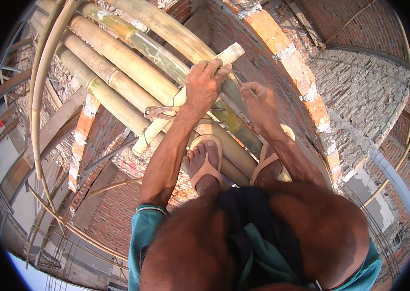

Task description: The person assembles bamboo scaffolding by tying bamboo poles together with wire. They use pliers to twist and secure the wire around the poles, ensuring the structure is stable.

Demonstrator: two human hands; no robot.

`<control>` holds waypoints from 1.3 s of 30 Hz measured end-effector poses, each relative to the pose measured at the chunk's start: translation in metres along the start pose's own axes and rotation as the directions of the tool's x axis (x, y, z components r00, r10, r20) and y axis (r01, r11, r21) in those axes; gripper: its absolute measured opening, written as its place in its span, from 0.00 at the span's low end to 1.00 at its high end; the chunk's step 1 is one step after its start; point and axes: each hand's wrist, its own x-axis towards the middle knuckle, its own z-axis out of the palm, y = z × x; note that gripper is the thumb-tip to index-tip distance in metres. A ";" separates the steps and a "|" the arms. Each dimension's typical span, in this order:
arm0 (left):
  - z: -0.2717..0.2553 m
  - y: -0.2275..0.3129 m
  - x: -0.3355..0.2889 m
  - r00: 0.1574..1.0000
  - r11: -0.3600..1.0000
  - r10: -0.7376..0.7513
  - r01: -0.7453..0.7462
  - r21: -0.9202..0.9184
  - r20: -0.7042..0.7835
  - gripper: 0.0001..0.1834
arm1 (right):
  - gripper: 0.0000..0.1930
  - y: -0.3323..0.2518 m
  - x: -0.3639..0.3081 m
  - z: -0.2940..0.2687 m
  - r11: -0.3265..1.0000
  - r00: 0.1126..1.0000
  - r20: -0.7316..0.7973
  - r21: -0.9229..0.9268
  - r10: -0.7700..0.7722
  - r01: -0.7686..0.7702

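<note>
Several thick bamboo poles lie side by side, and a short pale bamboo crosspiece runs slantwise over them. My left hand is wrapped over that crosspiece close to its far end. Just right of it, my right hand is closed in a pinch beside a greenish pole; whatever thin thing it may hold is too small to make out. A rusty pair of pincers rests across the poles, by the crosspiece and left of my left wrist, which partly covers it.
My sandalled feet stand on the poles. Brick walls drop away below, with a plastered brick wall edge to the right. Long thin bamboo curves along the left. A pale blue pipe and thin rods stand at the right.
</note>
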 end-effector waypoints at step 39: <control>0.018 0.020 0.005 0.951 0.959 -0.262 0.276 0.067 -0.161 0.05 | 0.11 -0.075 0.063 -0.013 0.486 0.720 0.128 -0.656 -0.682 0.577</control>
